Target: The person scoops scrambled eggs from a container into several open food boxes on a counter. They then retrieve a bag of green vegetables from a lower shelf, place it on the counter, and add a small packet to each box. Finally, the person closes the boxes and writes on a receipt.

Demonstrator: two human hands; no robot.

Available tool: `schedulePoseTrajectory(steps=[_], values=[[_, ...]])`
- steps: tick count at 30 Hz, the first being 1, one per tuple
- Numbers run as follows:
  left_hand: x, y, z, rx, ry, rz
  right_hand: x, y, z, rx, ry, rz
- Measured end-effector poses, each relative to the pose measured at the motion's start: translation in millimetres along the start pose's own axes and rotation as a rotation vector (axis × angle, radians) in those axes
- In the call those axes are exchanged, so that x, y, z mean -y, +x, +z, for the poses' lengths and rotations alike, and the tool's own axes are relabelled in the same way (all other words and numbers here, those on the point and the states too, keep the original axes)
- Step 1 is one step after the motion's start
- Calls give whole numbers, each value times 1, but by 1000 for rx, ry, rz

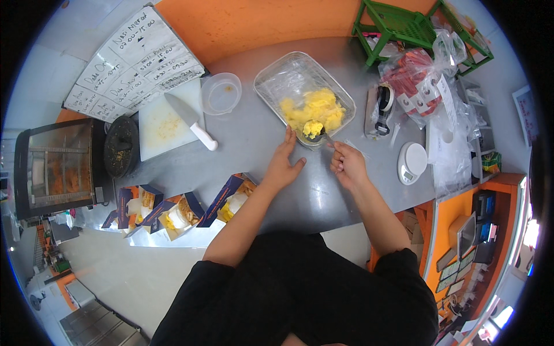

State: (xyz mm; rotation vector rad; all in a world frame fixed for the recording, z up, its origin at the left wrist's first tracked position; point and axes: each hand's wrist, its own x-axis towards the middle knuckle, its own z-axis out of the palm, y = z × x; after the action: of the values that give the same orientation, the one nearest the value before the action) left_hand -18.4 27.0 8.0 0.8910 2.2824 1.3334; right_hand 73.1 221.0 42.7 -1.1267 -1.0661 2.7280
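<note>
A clear rectangular tray (277, 73) on the metal counter holds a mound of yellow scrambled egg (323, 105), heaped toward its near right end. My right hand (350, 165) is closed round the handle of a dark spoon (328, 138), whose bowl is at the tray's near edge, beside a lump of egg. My left hand (283, 162) reaches to the tray's near left rim, fingertips against it or very close. Its thumb is spread, and it holds nothing. Several open dark-blue boxes of food (183, 214) stand near my left forearm.
At left are a white cutting board (173, 131), a knife (193, 123), a round plastic tub (221, 94), a stone mortar (122, 148) and a glass-fronted cabinet (57, 167). A white scale (412, 161), tape dispenser (380, 109), bagged red packages (411, 81) and green rack (398, 26) stand right.
</note>
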Motion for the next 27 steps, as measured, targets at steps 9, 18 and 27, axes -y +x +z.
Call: schedulePoseTrajectory(steps=[9,18,27], values=[[-37,-30,-11,-91,-349,-160,8,-37,19,-52,-93,-265],[-103,-168,-131,-329,-384,136,-39,-119,63,50,-83,-189],[-37,-311,-311,-1020,86,457,-148,-213,169,175,-225,-64]])
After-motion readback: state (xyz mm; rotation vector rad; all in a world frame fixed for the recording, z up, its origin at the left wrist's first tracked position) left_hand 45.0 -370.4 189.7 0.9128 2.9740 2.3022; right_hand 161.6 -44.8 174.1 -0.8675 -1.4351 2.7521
